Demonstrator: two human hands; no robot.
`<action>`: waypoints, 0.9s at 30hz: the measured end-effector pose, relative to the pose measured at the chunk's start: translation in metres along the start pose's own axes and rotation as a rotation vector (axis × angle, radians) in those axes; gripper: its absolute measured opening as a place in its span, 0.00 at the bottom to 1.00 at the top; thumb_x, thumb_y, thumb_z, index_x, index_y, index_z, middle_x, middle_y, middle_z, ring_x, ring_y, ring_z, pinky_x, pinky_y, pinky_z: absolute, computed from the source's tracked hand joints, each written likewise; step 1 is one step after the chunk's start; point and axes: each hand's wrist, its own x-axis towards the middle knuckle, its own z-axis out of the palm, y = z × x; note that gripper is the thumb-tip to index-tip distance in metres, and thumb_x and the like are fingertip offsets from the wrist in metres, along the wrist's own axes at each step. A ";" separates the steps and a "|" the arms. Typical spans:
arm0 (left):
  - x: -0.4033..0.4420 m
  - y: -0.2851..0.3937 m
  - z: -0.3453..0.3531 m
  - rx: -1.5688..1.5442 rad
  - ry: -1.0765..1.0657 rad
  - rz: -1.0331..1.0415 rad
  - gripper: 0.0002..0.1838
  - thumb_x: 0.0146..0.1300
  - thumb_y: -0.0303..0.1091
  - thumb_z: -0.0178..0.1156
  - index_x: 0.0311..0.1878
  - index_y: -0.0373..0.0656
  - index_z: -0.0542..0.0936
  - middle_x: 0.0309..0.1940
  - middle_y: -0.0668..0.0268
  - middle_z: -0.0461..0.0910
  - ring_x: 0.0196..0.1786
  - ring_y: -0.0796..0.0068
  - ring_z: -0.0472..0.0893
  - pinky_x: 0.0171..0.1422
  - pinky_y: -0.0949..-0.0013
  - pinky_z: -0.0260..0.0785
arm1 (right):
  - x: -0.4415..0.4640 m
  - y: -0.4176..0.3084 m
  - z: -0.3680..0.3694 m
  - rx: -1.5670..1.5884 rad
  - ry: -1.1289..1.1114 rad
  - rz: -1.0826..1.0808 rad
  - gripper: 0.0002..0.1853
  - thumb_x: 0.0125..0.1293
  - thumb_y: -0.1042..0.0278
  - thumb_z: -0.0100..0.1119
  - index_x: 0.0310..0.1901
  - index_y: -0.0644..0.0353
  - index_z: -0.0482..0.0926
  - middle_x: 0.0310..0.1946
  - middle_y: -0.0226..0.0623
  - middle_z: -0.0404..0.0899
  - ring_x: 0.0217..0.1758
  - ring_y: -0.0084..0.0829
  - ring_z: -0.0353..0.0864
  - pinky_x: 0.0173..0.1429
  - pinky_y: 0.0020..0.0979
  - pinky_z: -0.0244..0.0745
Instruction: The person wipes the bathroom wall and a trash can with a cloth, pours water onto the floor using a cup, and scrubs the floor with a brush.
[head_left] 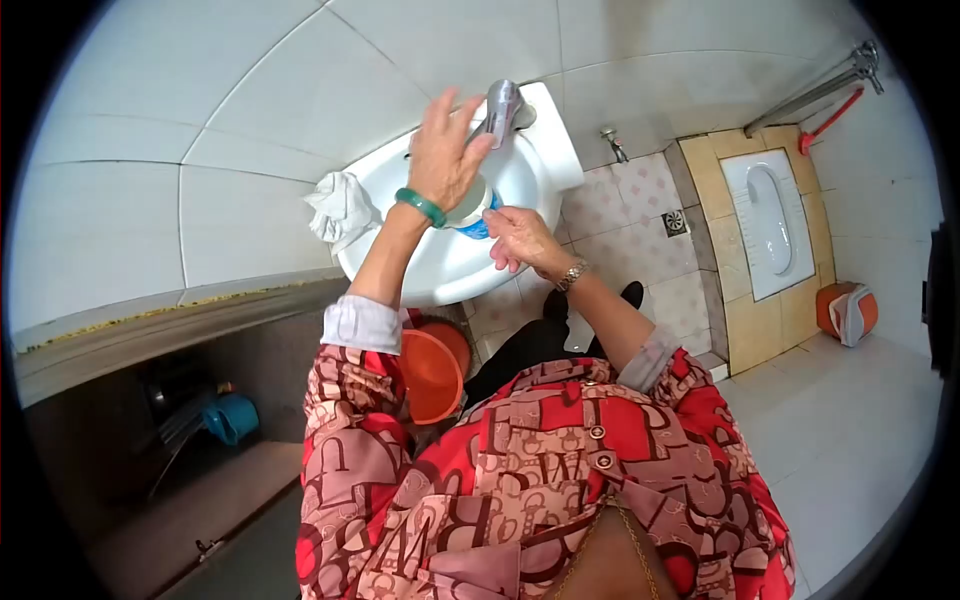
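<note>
My left hand (445, 150), a green bangle on its wrist, is raised over the white washbasin (412, 270) with the fingers apart and nothing in them. Its fingertips are close beside the chrome faucet (504, 105); whether they touch it I cannot tell. Below it, inside the basin, is a white and blue container (478, 222), partly hidden by my left hand. My right hand (525, 240), with a metal watch at the wrist, pinches the container's right side. What the container holds is not visible.
A white cloth (342, 208) hangs on the basin's left edge. Under the basin stands an orange-red bucket (432, 375). To the right are a wall tap (615, 146), a floor drain (675, 223), a raised squat toilet (768, 225) and an orange bin (846, 312).
</note>
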 end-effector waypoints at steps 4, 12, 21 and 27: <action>-0.061 -0.077 -0.032 0.262 0.310 -0.212 0.31 0.48 0.38 0.62 0.57 0.39 0.67 0.57 0.46 0.64 0.60 0.47 0.62 0.63 0.54 0.54 | -0.005 -0.005 0.005 -0.053 0.041 0.002 0.18 0.65 0.54 0.47 0.30 0.64 0.70 0.16 0.35 0.72 0.13 0.21 0.71 0.14 0.20 0.63; -0.131 -0.171 -0.041 0.625 -0.046 -0.702 0.42 0.40 0.42 0.68 0.60 0.36 0.63 0.55 0.51 0.68 0.58 0.55 0.68 0.62 0.60 0.59 | 0.005 0.011 0.002 -0.064 -0.006 -0.100 0.16 0.64 0.58 0.47 0.31 0.64 0.74 0.13 0.36 0.74 0.12 0.23 0.73 0.15 0.22 0.68; -0.153 -0.258 -0.100 -0.610 0.712 -1.031 0.17 0.56 0.39 0.55 0.39 0.31 0.74 0.37 0.53 0.77 0.39 0.59 0.78 0.41 0.60 0.73 | -0.026 0.007 0.020 0.110 0.013 -0.304 0.13 0.56 0.62 0.47 0.21 0.64 0.71 0.14 0.37 0.74 0.14 0.26 0.76 0.14 0.24 0.65; -0.074 -0.091 -0.137 -0.879 0.717 -0.694 0.17 0.60 0.37 0.47 0.41 0.29 0.73 0.41 0.51 0.75 0.43 0.60 0.77 0.45 0.61 0.72 | -0.106 -0.005 -0.033 0.247 0.096 -0.400 0.14 0.60 0.66 0.46 0.20 0.64 0.70 0.14 0.37 0.75 0.11 0.22 0.72 0.16 0.23 0.65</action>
